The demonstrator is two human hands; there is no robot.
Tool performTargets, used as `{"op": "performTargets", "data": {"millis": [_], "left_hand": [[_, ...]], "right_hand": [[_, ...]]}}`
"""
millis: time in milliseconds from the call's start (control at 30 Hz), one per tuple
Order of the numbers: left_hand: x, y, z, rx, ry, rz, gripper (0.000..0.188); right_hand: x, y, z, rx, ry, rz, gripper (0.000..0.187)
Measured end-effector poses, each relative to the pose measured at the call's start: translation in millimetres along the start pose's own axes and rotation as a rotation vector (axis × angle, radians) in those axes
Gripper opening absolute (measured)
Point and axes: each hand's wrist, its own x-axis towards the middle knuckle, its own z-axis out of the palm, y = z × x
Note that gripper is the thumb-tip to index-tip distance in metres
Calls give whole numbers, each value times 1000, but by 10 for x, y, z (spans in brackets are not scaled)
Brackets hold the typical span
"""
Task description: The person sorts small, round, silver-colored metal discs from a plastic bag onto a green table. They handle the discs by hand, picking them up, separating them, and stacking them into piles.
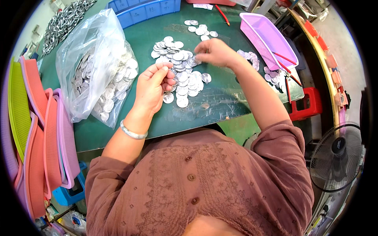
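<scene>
Above the near left side of a loose pile of round silver metal discs [189,80], my left hand [151,84] is closed, thumb and forefinger pressed together. What they pinch is too small to make out; one disc shows right beside the curled fingers. My right hand [216,53] hovers over the pile's far right edge, fingers bent and smeared by motion, so whether they hold anything is unclear. Left of the pile, a clear plastic bag [98,29] lies open with many more such discs [110,94] in it.
Pliers with red handles [284,63] lie by a purple basket [271,35] at the right of the green table [220,108]. Blue bins [149,11] and a heap of metal parts [65,25] stand at the back. Stacked baskets [35,129] line the left; a fan [336,157] stands right.
</scene>
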Motion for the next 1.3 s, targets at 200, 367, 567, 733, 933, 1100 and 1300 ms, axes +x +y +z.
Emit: {"op": "performTargets", "data": {"millis": [200, 367, 567, 733, 933, 1100, 1300], "left_hand": [[36, -2, 3, 34, -13, -9, 13], [68, 19, 75, 113, -20, -43, 15], [215, 84, 221, 449, -34, 33, 20], [308, 106, 263, 441, -119, -35, 17], [322, 80, 201, 259, -92, -87, 14], [325, 49, 158, 232, -87, -55, 15], [303, 92, 118, 87, -84, -149, 15]], "right_hand": [[-77, -37, 208, -214, 107, -92, 28], [-115, -18, 188, 221, 45, 51, 15], [-170, -165, 97, 657, -29, 42, 10], [-221, -283, 30, 834, -18, 21, 11], [-175, -66, 97, 467, 136, 27, 20], [-168, 80, 180, -197, 216, -17, 26], [-141, 89, 210, -157, 204, -53, 24]]}}
